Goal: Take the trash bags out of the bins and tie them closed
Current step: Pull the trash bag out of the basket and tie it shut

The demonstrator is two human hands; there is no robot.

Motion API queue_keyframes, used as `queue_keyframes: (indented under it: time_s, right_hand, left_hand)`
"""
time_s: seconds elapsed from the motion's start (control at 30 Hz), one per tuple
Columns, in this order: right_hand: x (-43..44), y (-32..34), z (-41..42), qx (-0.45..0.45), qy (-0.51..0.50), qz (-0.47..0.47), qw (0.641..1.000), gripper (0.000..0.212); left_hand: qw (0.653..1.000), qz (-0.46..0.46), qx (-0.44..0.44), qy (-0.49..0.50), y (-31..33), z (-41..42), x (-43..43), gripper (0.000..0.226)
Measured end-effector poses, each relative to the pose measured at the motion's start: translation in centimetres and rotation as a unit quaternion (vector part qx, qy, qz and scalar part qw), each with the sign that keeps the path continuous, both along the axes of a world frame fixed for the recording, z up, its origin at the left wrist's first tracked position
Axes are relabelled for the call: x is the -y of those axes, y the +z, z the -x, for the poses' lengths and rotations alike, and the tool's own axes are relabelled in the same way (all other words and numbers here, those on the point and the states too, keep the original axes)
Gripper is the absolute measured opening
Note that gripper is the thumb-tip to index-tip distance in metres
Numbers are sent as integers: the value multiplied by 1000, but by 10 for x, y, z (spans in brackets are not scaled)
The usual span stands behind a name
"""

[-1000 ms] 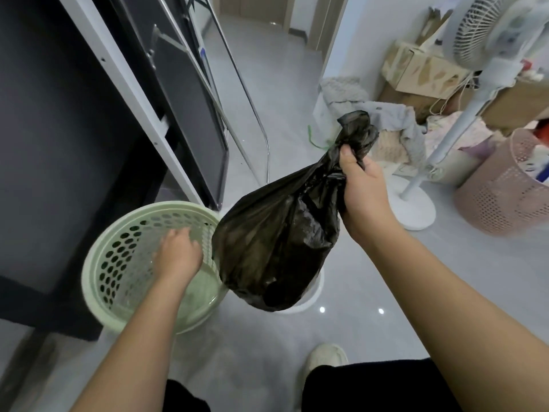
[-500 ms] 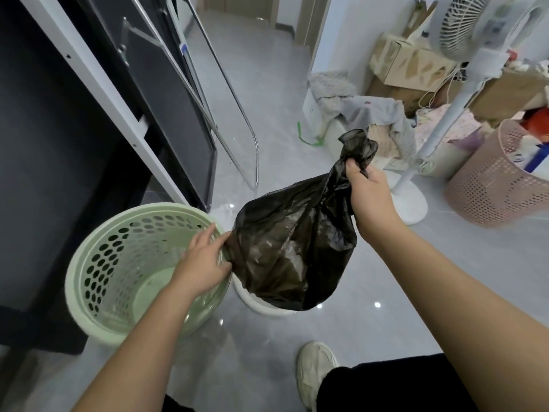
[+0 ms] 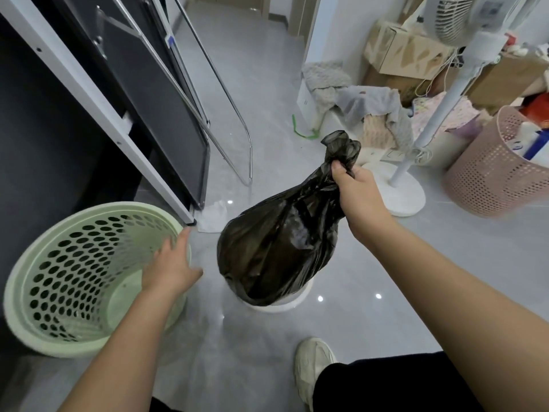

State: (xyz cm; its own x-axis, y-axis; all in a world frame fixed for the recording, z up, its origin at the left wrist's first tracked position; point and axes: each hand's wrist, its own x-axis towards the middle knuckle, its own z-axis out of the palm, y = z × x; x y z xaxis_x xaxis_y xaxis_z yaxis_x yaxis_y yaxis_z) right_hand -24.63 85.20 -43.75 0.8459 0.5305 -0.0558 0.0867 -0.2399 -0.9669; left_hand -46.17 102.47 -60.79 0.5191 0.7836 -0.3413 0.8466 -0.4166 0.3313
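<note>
Black plastic bunched at the neck sits clenched in the right hand (image 3: 358, 191); the trash bag (image 3: 276, 251) hangs clear, just beside the green bin (image 3: 89, 210), at whose rim the left hand (image 3: 169, 270) lies, fingers straight. Removal looks done; tying next likely needs both hands at the neck.

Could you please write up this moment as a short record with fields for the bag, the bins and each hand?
Bag: black trash bag, full, out of the bin, hanging in the air by its gathered neck; whether it is knotted cannot be told.
Right hand: right hand grips the bag's neck.
Left hand: left hand, fingers straight, at the rim of the green bin; contact is blurred.
Green bin: green bin, perforated, no black bag inside.
Other bin: pink basket at the right, holding items.
Nearby: fan stand beyond the bag.
</note>
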Motion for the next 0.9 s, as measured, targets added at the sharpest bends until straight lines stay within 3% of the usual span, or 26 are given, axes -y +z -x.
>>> queue_keyframes:
  time_s: [0.13,0.23,0.37,0.47,0.6,0.77,0.9]
  right_hand:
    - [-5,-20,9,23,48,75,996,33]
    - [-6,-39,13,42,83,135,986,36]
    - [-2,-54,9,42,88,186,978,38]
    - [2,-60,9,55,107,225,967,35]
    - [-1,-65,17,78,161,263,948,37]
    - [-7,-69,25,79,208,276,935,28]
    - [-8,-71,26,73,229,297,924,30]
  left_hand:
    - [999,-37,34,-18,15,-3,7,86]
    - [982,-64,157,-81,37,-15,21,58]
    - [943,-25,286,-169,60,-27,48,20]
    - [916,-11,319,-242,70,-36,65,28]
    - [925,41,254,-279,70,-44,75,49]
    - [924,75,114,-356,62,-38,62,18]
    - [916,12,12,-401,67,-34,55,19]
